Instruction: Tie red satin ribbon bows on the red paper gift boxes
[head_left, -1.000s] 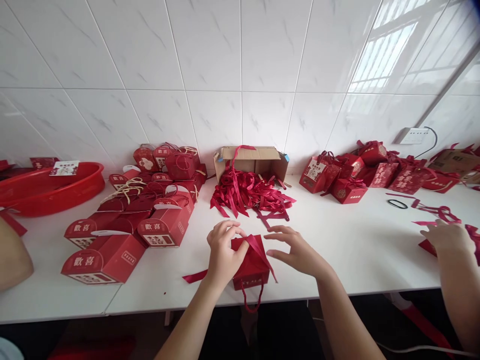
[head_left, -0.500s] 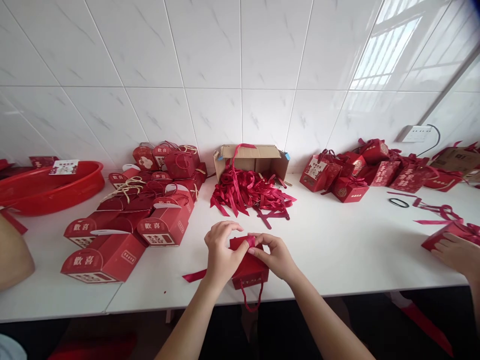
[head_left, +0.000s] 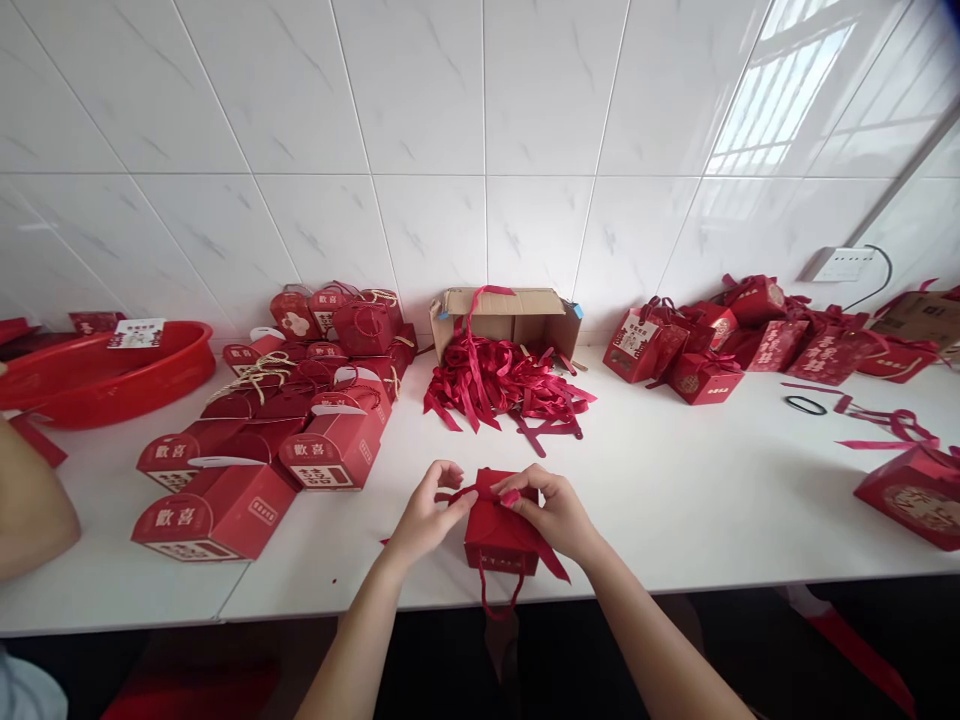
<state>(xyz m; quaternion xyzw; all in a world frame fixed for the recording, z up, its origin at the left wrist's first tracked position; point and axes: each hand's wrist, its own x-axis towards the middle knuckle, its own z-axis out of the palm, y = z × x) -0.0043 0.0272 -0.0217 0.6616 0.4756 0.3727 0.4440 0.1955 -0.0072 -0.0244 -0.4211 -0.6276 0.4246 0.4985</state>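
Observation:
A small red gift box [head_left: 499,545] with a rope handle hanging over the table's front edge sits between my hands. Across its top runs a red ribbon [head_left: 551,560], one tail of which drops past the box's right side. My left hand [head_left: 431,510] pinches the ribbon between thumb and fingers at the box's left. At the upper right of the box, my right hand [head_left: 551,510] has a loop of the ribbon between thumb and forefinger. Part of the box's top is hidden behind my fingers.
A cardboard box [head_left: 517,305] spills a heap of red ribbons [head_left: 510,385] near the wall. Several red gift boxes [head_left: 217,515] stand on the left beside a red basin [head_left: 135,385]. More boxes with bows [head_left: 705,380] are at right. A person's arm [head_left: 34,500] shows at far left.
My left hand has moved left off the box's middle, drawing out ribbon. A ribbon tail now hangs at the right. The other person's hand at far right has left the view.

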